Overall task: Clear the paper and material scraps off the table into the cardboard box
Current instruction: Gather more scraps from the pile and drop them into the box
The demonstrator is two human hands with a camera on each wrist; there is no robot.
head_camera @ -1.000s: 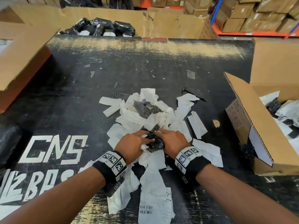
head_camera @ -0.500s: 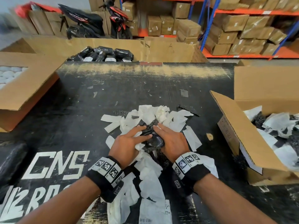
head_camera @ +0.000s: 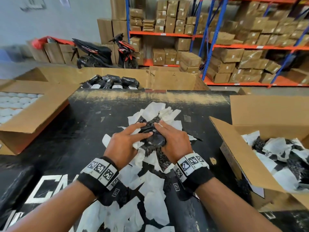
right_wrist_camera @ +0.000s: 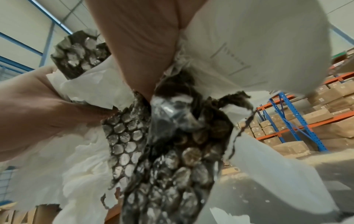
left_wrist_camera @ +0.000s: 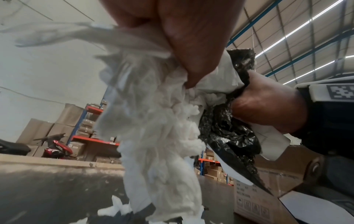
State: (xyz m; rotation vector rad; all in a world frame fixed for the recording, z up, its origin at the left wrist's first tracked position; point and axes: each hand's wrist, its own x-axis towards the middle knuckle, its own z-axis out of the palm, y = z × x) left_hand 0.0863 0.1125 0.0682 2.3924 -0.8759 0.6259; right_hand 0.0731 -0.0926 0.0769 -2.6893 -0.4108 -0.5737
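A bundle of scraps (head_camera: 151, 127), white paper crumpled with black bubble wrap, is held between both hands above the black table (head_camera: 80, 134). My left hand (head_camera: 124, 142) grips its left side, and the left wrist view shows fingers (left_wrist_camera: 184, 39) clamped on the white paper wad (left_wrist_camera: 159, 121). My right hand (head_camera: 174, 140) grips the right side, with fingers (right_wrist_camera: 141, 53) over the black bubble wrap (right_wrist_camera: 162, 151). More white scraps (head_camera: 151, 190) lie on the table under my wrists. The open cardboard box (head_camera: 234, 148) at the right holds several scraps.
A large carton of white round items (head_camera: 20, 114) stands at the left, and another with black wrapped parcels (head_camera: 110, 82) behind the table. Small paper bits (head_camera: 187, 118) dot the far tabletop. Shelves of boxes (head_camera: 234, 47) and two scooters (head_camera: 100, 54) stand beyond.
Both hands have squeezed the loose scraps into one bundle and raised it off the table. The head view has tilted up, and fewer scraps lie spread ahead of my hands.
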